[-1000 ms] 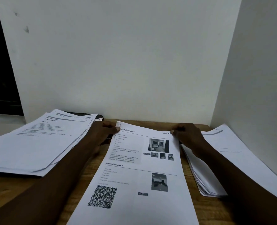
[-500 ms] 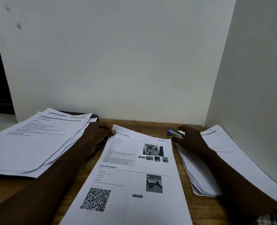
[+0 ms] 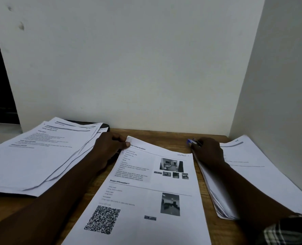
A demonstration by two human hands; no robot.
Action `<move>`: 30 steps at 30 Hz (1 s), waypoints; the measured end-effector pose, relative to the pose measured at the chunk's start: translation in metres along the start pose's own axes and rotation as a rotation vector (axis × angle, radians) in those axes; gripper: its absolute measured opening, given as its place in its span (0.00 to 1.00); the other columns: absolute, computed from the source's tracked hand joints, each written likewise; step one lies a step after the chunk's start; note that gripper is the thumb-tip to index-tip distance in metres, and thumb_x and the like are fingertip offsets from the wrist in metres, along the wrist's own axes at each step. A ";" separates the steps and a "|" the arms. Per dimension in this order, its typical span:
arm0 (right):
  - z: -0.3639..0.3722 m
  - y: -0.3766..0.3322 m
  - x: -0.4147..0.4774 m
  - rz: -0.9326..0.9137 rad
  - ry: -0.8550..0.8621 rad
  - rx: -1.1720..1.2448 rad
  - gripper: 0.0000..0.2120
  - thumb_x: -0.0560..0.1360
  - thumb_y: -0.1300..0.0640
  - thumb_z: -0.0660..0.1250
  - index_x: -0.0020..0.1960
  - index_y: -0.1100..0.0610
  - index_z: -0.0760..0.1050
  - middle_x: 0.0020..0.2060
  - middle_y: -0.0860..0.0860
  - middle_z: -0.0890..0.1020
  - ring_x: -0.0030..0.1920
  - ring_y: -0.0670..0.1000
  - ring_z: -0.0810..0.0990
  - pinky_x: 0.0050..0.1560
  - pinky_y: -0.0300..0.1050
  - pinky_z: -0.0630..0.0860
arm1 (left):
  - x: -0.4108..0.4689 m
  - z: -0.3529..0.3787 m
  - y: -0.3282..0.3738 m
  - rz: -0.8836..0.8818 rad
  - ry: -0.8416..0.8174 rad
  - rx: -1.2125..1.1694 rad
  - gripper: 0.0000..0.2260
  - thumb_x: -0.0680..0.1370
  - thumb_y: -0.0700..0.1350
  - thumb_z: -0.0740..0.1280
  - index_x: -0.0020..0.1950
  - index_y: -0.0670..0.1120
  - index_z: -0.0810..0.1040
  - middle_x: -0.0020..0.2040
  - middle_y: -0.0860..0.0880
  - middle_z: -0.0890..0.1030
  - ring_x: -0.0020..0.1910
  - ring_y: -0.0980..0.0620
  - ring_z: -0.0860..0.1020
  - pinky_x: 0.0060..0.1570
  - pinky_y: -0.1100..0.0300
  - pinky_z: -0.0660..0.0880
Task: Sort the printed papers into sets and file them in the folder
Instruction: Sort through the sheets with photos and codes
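Observation:
A printed sheet with photos and a QR code [image 3: 146,188] lies in the middle of the wooden desk [image 3: 164,137]. My left hand [image 3: 109,147] pinches its top left corner. My right hand [image 3: 208,152] rests over the top of the right paper stack [image 3: 249,174] and grips a small blue stapler [image 3: 192,142], which pokes out past my fingers. A fanned pile of printed papers [image 3: 37,156] lies at the left. A dark folder [image 3: 104,126] peeks out from under that pile at the back.
A white wall [image 3: 129,68] closes the back of the desk and a white side panel [image 3: 279,85] stands on the right. The left pile hangs over the desk's left edge. Bare wood shows at the back between my hands.
My right hand let go of the sheet's top right corner, moved right and took hold of the blue stapler. My left hand kept its pinch on the top left corner.

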State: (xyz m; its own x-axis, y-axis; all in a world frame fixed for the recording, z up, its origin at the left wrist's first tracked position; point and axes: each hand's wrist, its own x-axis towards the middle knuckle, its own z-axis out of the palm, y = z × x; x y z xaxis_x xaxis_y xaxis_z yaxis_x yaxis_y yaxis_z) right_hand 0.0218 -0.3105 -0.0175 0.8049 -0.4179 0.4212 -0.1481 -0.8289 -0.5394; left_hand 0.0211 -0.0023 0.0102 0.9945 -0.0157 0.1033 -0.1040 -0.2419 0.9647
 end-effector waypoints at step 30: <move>-0.027 -0.103 -0.053 -0.616 -0.099 0.181 0.16 0.67 0.49 0.77 0.54 0.50 0.82 0.46 0.48 0.83 0.47 0.49 0.79 0.48 0.51 0.77 | -0.020 0.023 0.025 0.570 0.213 0.433 0.13 0.68 0.39 0.76 0.31 0.54 0.77 0.31 0.54 0.80 0.33 0.52 0.78 0.37 0.57 0.72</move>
State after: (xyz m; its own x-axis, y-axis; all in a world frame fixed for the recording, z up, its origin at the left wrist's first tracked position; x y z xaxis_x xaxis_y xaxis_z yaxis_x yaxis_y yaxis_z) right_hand -0.0215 -0.2128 0.0356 0.7622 0.1573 0.6279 0.4494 -0.8268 -0.3384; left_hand -0.0012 -0.0303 0.0271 0.7599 -0.0755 0.6457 -0.5457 -0.6138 0.5705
